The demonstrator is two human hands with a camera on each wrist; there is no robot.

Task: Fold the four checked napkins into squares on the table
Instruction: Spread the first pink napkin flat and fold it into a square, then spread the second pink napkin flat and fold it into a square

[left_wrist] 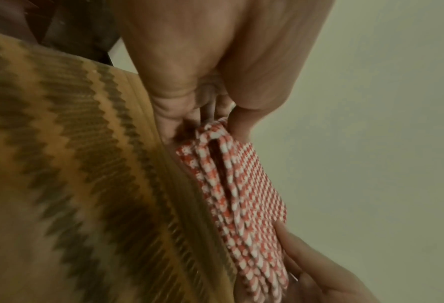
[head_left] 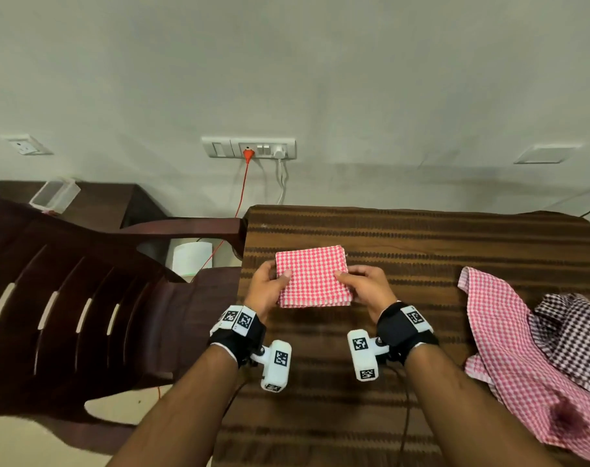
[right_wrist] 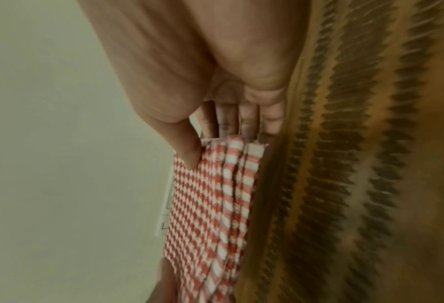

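A red-and-white checked napkin point(head_left: 312, 276), folded into a thick square, is held between both hands just above the striped brown table point(head_left: 421, 237). My left hand point(head_left: 270, 284) pinches its left edge, thumb on top and fingers beneath. My right hand point(head_left: 362, 284) pinches the right edge the same way. In the left wrist view the folded napkin point(left_wrist: 231, 194) shows several stacked layers under the left hand point(left_wrist: 215, 82). The right wrist view shows the napkin point(right_wrist: 210, 205) layers beneath the thumb of the right hand point(right_wrist: 189, 149). Loose pink-checked napkins point(head_left: 509, 358) and a dark-checked napkin point(head_left: 570, 335) lie heaped at the right.
A dark plastic chair point(head_left: 67, 291) stands close against the table's left side. An orange cable point(head_left: 241, 193) and a white cable point(head_left: 282, 183) hang from a wall socket panel point(head_left: 249, 148) behind the table. A dark stain point(head_left: 566, 421) marks the pink cloth.
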